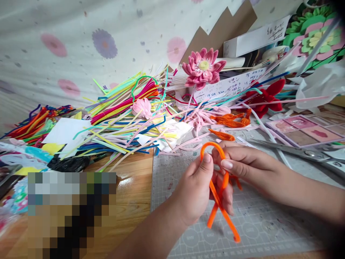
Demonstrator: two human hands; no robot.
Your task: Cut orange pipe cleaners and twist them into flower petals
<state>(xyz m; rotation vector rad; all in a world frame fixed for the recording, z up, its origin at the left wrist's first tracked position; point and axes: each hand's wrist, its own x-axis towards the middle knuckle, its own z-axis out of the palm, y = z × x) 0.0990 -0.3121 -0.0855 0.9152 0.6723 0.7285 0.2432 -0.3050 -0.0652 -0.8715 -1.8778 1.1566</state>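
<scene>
Nearest, the two ends of an orange fuzzy stem (219,201) hung over a grey cutting mat (258,223), crossing below a rounded loop that rose between the person's hands. The left hand (198,183) had its fingers closed on the loop's left side, the thumb laid flat against it and the rest curled behind, partly hidden. The right hand (246,160) pinched the loop's right side, thumb against fingertips with no gap between them. A few short orange ends showed just under the right hand; whether they were part of the same piece, I couldn't tell.

The mat lay on a wooden counter (132,201), bare wood showing to its left. Beyond the right forearm were large scissors (309,154), and past them a palette (319,133) of pink and brown pans. Just beyond the hands lay some orange looped pieces (234,120).

Farther back, a heap of coloured stems (124,102) spread to the left, with a pale pink bud (142,108) among it. A red flower (265,99) sat to the right, and a pink flower (204,66) with a yellow centre stood up in front of brown cardboard (215,32) and a white box (256,36). Behind everything hung a white flower-print sheet (72,32).
</scene>
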